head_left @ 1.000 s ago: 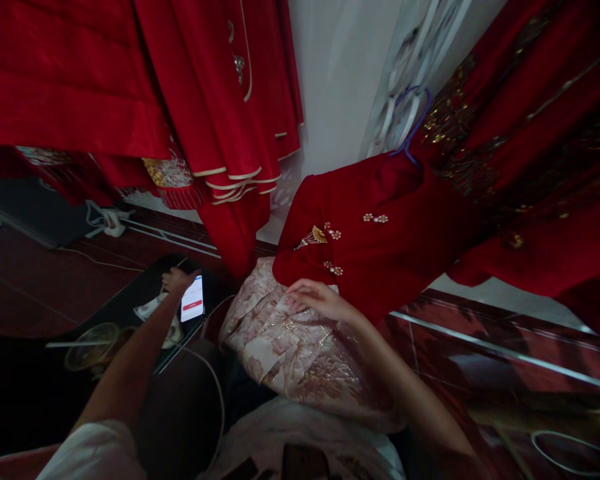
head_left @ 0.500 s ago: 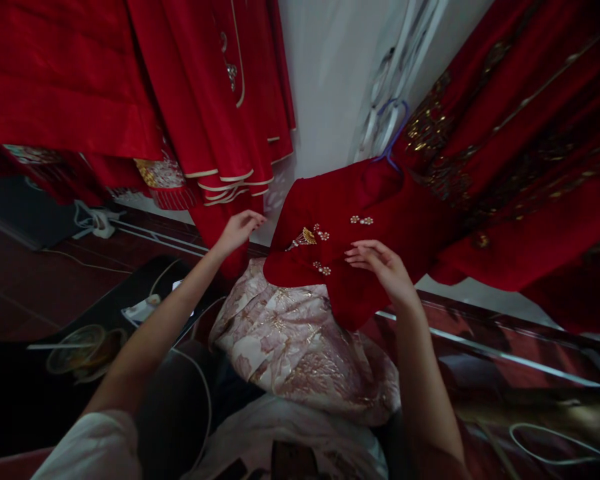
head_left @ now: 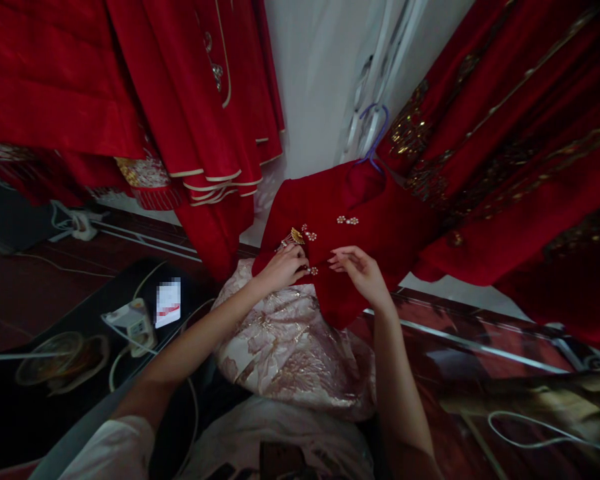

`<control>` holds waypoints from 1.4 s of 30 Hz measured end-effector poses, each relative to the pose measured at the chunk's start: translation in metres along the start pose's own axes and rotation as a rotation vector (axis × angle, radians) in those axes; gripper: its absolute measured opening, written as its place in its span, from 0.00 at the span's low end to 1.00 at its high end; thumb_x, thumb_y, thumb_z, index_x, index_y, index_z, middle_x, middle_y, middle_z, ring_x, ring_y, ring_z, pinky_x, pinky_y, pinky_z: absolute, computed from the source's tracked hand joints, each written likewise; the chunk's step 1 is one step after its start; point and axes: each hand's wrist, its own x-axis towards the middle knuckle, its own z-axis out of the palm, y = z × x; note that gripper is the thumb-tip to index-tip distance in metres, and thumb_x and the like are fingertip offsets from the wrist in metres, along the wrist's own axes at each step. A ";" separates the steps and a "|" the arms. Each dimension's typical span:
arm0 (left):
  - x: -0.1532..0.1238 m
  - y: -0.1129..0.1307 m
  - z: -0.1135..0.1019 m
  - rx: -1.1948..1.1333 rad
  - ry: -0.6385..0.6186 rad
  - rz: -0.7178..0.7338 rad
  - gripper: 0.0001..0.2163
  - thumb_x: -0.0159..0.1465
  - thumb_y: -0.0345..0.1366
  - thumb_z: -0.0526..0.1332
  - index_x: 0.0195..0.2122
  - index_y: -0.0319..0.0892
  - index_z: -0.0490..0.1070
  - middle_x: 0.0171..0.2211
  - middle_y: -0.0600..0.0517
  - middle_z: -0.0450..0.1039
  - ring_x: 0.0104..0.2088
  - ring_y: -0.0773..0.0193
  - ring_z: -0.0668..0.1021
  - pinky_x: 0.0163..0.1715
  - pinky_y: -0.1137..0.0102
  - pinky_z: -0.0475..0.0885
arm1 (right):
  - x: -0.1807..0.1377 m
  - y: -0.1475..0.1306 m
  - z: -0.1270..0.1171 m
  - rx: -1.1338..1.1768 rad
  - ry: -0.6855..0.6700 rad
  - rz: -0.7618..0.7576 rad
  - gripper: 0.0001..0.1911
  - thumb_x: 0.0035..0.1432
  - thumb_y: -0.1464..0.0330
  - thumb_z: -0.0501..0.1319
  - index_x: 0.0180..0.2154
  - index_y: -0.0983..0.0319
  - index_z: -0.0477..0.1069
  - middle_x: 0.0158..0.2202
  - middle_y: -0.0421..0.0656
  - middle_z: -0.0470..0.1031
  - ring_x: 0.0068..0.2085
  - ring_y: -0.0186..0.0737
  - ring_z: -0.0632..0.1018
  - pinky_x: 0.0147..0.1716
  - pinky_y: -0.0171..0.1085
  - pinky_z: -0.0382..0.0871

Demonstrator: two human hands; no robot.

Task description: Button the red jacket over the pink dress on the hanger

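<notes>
A red jacket (head_left: 397,230) with jewelled flower clasps hangs from a purple hanger (head_left: 377,137) in front of me. My left hand (head_left: 284,268) is on the lower front of it, fingers bent and closed at the lower flower clasp (head_left: 314,271), whose left end they cover. Just above these fingers sits a gold fan-shaped ornament (head_left: 297,236) with bead strands. To the right, my right hand (head_left: 357,270) is over the jacket front, its fingers extended and partly apart, with nothing visible in them. A pale floral brocade cloth (head_left: 290,347) lies across my lap below the jacket.
Red garments (head_left: 190,87) hang at the left, and gold-embroidered red ones (head_left: 505,153) at the right. On the dark surface at left are a lit phone (head_left: 169,303), a power strip (head_left: 139,327) with cables, and a clear bowl (head_left: 50,357). A white cable loop (head_left: 525,433) lies lower right.
My left hand has moved right and down from beside the jacket onto its lower clasp. My right hand stays over the front. The view has shifted slightly, uncovering the phone.
</notes>
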 end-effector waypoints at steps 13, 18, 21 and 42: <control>0.008 0.002 -0.006 0.012 0.088 0.224 0.11 0.69 0.35 0.49 0.35 0.43 0.70 0.29 0.55 0.70 0.36 0.67 0.73 0.64 0.56 0.51 | -0.002 0.003 0.001 -0.015 -0.021 -0.008 0.15 0.60 0.57 0.60 0.43 0.61 0.71 0.36 0.45 0.77 0.36 0.36 0.79 0.39 0.37 0.75; 0.014 0.001 -0.005 0.012 0.105 0.164 0.10 0.68 0.40 0.52 0.38 0.44 0.70 0.33 0.54 0.73 0.39 0.65 0.74 0.61 0.58 0.55 | -0.003 0.001 0.001 -0.016 -0.022 -0.008 0.15 0.60 0.57 0.60 0.43 0.61 0.71 0.36 0.44 0.77 0.36 0.36 0.79 0.39 0.37 0.74; 0.020 0.002 0.000 -0.064 0.150 0.032 0.11 0.66 0.45 0.55 0.39 0.43 0.70 0.31 0.53 0.75 0.39 0.62 0.75 0.56 0.58 0.59 | -0.003 0.000 0.001 -0.010 -0.026 -0.006 0.16 0.60 0.56 0.60 0.43 0.61 0.71 0.36 0.44 0.77 0.37 0.36 0.79 0.39 0.37 0.74; 0.055 -0.047 -0.040 0.081 0.139 0.101 0.11 0.65 0.40 0.57 0.43 0.43 0.73 0.47 0.45 0.64 0.48 0.55 0.66 0.49 0.59 0.64 | -0.006 -0.009 -0.004 0.008 -0.008 -0.011 0.16 0.59 0.56 0.60 0.41 0.61 0.71 0.35 0.44 0.78 0.35 0.35 0.79 0.38 0.37 0.74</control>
